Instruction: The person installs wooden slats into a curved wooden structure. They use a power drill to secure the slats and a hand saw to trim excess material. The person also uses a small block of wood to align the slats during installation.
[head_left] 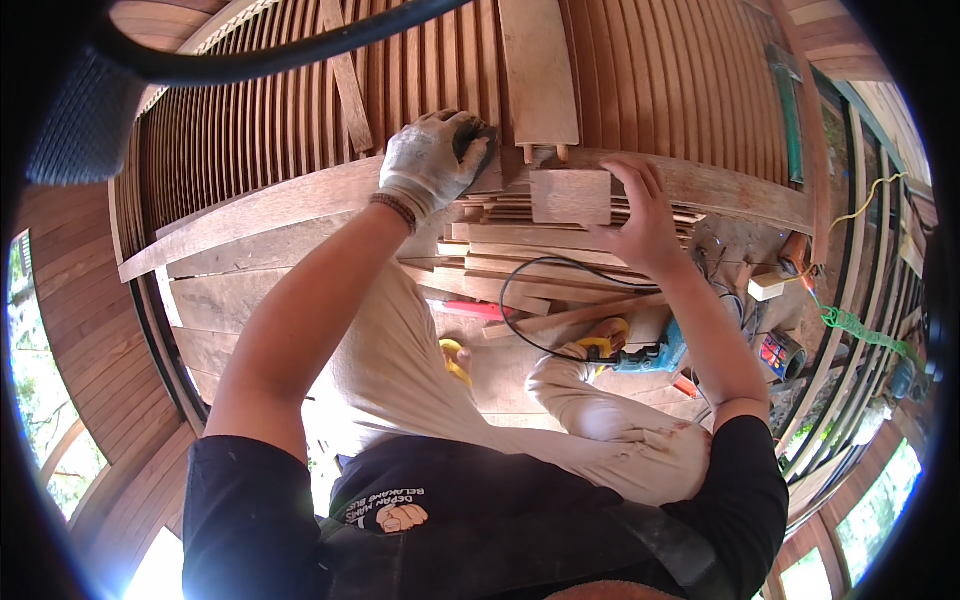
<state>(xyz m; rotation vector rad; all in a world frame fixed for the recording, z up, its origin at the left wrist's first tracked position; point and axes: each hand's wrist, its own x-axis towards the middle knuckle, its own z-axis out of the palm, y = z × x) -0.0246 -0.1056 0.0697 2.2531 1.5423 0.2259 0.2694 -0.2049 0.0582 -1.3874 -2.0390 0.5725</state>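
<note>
A pale-brown, rectangular wooden block [570,197] is pinched at its right end by the bare right hand [648,222], at the slatted panel's near rail [735,190]; its long axis is aligned left-right. A dark object [481,152] is held under the gloved left hand [428,158].

Remotely, I see a rectangular pale-brown wooden block [570,197], face up, held at its right end; left and slightly farther, a dark piece [482,150], partly hidden, is gripped.

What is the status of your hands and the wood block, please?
Left hand, gloved, at slats; grip unclear. Right hand holding block. Board just beyond block, possibly in the way.
</note>
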